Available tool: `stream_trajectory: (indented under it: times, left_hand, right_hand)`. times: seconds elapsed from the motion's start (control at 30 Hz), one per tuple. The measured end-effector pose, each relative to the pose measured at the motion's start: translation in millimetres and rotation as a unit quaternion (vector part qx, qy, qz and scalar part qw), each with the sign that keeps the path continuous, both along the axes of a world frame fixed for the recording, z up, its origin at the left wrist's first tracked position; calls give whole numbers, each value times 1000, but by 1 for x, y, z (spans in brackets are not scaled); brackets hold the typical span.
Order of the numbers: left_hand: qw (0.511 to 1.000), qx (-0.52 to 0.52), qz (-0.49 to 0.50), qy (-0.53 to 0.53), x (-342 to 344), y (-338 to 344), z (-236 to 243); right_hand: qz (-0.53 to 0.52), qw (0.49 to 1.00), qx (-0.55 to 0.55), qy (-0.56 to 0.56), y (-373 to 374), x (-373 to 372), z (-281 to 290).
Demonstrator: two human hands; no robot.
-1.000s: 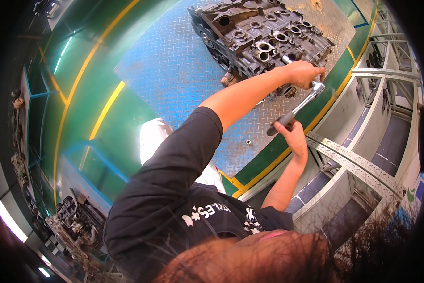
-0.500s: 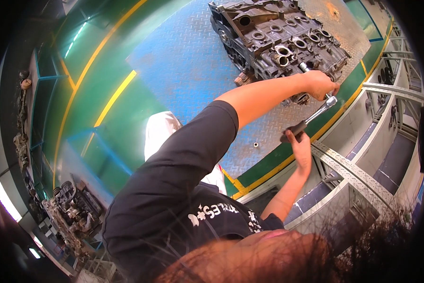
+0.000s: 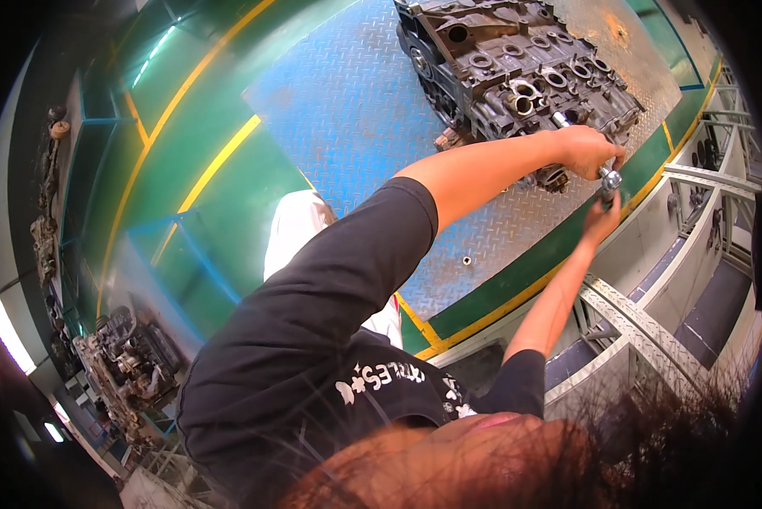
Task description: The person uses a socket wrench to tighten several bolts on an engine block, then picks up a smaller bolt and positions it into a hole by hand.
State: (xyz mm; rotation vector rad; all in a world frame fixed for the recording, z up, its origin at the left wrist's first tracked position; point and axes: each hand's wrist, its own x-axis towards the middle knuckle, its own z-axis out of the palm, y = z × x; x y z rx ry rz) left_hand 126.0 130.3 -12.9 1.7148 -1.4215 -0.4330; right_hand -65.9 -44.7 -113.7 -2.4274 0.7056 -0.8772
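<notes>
Blue-and-grey diamond-tread metal plate [image 3: 338, 110]: open room left of the engine; one small ring-shaped metal piece [image 3: 466, 261] lies towards its lower edge.
Dark, grimy metal engine block [image 3: 516, 81]: bars passage beyond the left hand [image 3: 593, 153].
Chrome ratchet wrench [image 3: 610, 180]: fills the gap between left and right hand [image 3: 601, 222].
Pale-grey metal frame [image 3: 644, 314]: obstructs the right; gaps between rails.

Glossy metal ratchet [image 3: 611, 181]; rough metal engine [image 3: 516, 66]; cloth shirt [image 3: 313, 297]
</notes>
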Motion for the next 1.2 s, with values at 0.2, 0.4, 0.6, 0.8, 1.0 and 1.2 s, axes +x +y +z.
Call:
stream_trajectory:
  times: [0.2,0.4,0.6,0.8,1.0,1.2]
  left_hand:
    - [998,47,38,-34,13,7,-11]
    - [1000,-2,23,-4,5,-3,-3]
    - [1000,-9,-8,-16,11,3,-2]
    - [1000,-15,-3,0,-3,-6,4]
    - [997,58,-24,-43,8,1,1]
    - [1000,14,5,5,11,1,-5]
  right_hand:
    - [130,898,307,287,85,-53,36]
    - [170,801,571,62,211,-37,140]
    - [138,918,246,278,75,-58,43]
    - [60,986,-122,96,-17,-7,42]
    - [208,832,452,245,109,-75,57]
    - [184,723,663,62,195,-38,134]
